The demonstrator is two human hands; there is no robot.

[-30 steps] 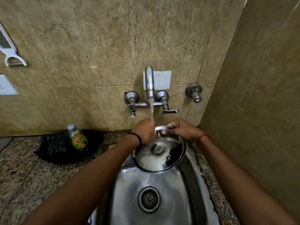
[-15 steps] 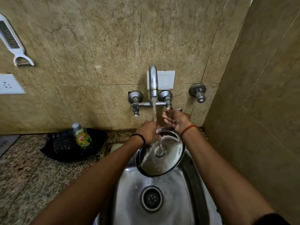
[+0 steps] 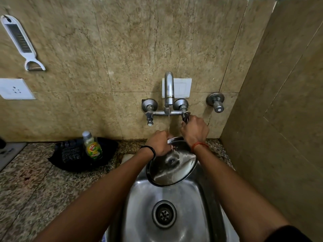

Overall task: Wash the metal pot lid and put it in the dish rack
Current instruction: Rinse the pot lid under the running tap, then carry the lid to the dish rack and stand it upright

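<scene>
**Lid held over the sink, tap handle gripped**

Left hand (image 3: pixel 159 143) closed on the far rim of the metal pot lid (image 3: pixel 172 165), tilted above the sink (image 3: pixel 139 203). Right hand (image 3: pixel 194 131) apparently wrapped around the right tap handle (image 3: pixel 185 116); thin water stream (image 3: pixel 168 123) falling.

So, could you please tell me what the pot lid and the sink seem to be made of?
Pot lid: apparently stainless steel, polished, judging by its grey mirror-like reflections under the water film. Sink: also looks like stainless steel, duller and more brushed, with soft smeared highlights.
</scene>
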